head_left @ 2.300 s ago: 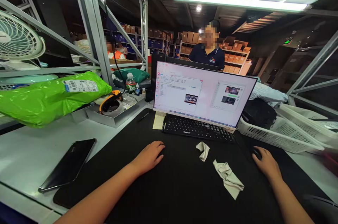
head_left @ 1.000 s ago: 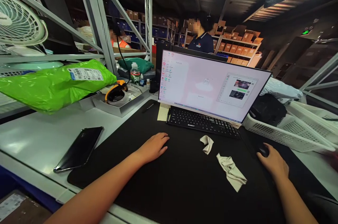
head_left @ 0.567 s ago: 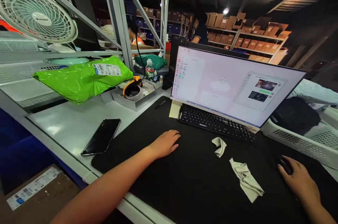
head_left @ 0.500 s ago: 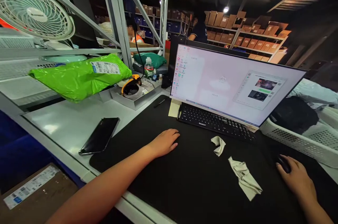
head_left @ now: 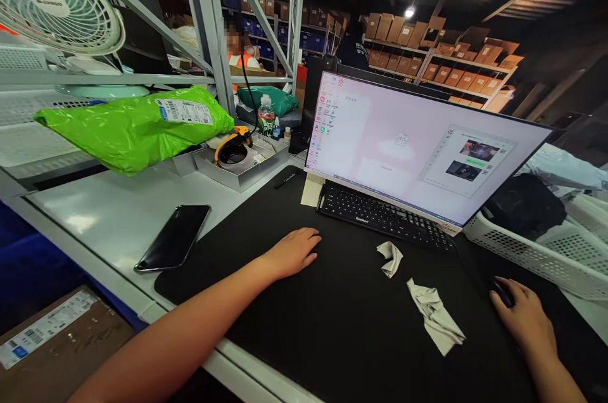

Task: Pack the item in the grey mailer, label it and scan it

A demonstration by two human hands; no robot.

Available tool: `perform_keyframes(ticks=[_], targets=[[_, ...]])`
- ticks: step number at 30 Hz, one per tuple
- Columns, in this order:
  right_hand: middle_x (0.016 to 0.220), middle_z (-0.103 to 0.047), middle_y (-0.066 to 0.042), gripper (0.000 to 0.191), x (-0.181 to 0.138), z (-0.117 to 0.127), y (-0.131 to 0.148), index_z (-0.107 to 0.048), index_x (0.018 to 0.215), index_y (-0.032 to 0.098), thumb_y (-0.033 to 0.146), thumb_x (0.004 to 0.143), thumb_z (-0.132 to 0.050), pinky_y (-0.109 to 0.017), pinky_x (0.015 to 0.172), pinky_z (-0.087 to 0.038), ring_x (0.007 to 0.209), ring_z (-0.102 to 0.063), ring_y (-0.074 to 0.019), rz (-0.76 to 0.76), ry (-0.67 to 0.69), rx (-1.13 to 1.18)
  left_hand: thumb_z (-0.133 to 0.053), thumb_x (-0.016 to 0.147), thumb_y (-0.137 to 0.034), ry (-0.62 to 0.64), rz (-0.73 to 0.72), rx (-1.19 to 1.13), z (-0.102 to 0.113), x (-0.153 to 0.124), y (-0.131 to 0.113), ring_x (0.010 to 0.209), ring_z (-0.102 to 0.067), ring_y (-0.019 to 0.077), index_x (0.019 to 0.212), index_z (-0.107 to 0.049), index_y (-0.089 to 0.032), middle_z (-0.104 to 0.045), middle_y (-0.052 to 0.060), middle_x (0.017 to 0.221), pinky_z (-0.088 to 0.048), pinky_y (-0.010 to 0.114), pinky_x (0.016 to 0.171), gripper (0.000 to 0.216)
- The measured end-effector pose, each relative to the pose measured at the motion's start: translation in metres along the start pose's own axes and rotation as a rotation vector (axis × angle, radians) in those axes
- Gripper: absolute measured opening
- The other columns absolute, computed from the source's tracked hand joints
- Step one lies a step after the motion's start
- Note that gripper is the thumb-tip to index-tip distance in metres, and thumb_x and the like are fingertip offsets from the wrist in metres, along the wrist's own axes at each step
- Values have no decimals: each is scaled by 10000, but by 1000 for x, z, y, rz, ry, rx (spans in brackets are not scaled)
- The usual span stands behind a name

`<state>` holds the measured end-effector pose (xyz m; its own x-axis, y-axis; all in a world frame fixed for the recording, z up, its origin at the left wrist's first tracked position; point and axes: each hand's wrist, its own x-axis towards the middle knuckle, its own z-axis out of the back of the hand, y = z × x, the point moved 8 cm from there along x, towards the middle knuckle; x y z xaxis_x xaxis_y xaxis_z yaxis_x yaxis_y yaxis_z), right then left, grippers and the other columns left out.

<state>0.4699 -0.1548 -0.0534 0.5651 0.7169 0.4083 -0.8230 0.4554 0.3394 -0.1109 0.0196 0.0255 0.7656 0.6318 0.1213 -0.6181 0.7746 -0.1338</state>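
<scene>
My left hand (head_left: 295,253) lies flat on the black desk mat (head_left: 332,320), its fingers stretched out and nothing in it. At the right, my right hand (head_left: 528,315) is curved over a black computer mouse (head_left: 502,293). A black keyboard (head_left: 370,210) sits beyond my left hand, partly hidden by the monitor (head_left: 399,143), whose lit screen shows desktop icons and a chat window. Between my hands lie two crumpled pale cloth-like pieces, a small one (head_left: 391,258) and a larger one (head_left: 436,314).
A black phone (head_left: 175,238) lies left of the mat. Behind it are a green parcel (head_left: 137,127) and a grey box lid (head_left: 240,181) holding a tape roll. A white basket (head_left: 536,260) stands at the right. A fan (head_left: 57,7) and a person (head_left: 242,57) are farther back.
The view has shifted slightly, so desk items appear a little farther left. Both hands keep their places on the mat and the mouse. The co-worker behind the monitor has moved.
</scene>
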Motion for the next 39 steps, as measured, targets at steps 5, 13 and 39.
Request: perform_keyframes(ticks=[5,13,39], targets=[[1342,-592,-180,703,-2,3,3,-662,1287,206,647,801,-408,-578,905,-545,1286,-561,-421,-31,-2,1,-574,1003,-268,34,19,7,0,1,0,1412,-507,312,1416,-563,-127,-541,165,1505,-425,468,1200,436],[1306,-603,-186,724,0,1,5,-667,1283,173,647,797,-417,-566,1035,-497,1328,-526,-402,-4,-21,39,-582,992,-264,20,20,-13,3,0,0,1407,-517,314,1398,-582,-161,-549,151,1505,-444,480,1184,419],[1381,-559,-138,523,-8,15,26,-608,1358,204,475,931,-472,-431,995,-530,1204,-606,-294,-37,-22,-5,-449,1011,-419,-48,1,-63,-10,3,22,1388,-549,303,1400,-611,-187,-563,128,1509,-463,508,1176,481]])
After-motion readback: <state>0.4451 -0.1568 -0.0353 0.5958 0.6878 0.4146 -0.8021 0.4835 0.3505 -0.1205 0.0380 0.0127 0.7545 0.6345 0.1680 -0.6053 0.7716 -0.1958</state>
